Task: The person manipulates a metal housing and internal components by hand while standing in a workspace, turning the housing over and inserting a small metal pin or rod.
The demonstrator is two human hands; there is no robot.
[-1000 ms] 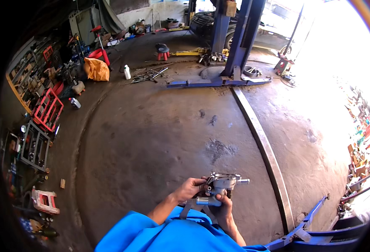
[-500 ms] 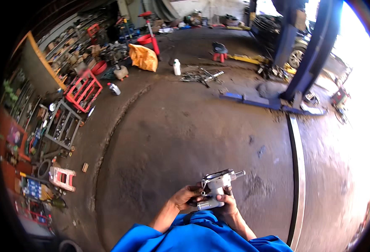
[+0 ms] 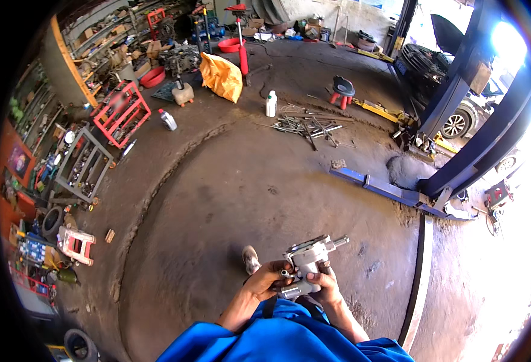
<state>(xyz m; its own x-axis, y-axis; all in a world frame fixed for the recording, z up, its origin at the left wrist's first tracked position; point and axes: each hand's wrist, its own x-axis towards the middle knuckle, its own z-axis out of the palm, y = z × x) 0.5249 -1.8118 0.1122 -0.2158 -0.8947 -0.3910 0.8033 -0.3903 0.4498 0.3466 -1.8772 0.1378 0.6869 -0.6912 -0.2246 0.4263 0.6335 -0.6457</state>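
A silver cast-metal machine part [image 3: 307, 259], much like a water pump, is held in front of my blue clothing. It has a flat flange on top, a stub or shaft sticking out at the upper right and a wide tubular end at the bottom. My left hand [image 3: 264, 282] grips its left side, near a small pipe stub. On the other side my right hand [image 3: 327, 286] clasps the body, with the thumb lying across its front. Some fingertips are hidden behind the part, and they look dark with grime.
My shoe [image 3: 251, 259] shows on the dirty floor. Ahead lie metal rods [image 3: 307, 127], a white bottle [image 3: 271, 104] and a yellow sack [image 3: 221, 78]. A blue lift arm [image 3: 380, 186] and post stand right, beside a floor rail [image 3: 418, 277]. Racks [image 3: 84, 163] and a step stool [image 3: 77, 244] line the left.
The view has shifted, and my shoe has come into sight left of the hands. The part has tilted slightly, its lower tube now less visible; both hands keep their hold.
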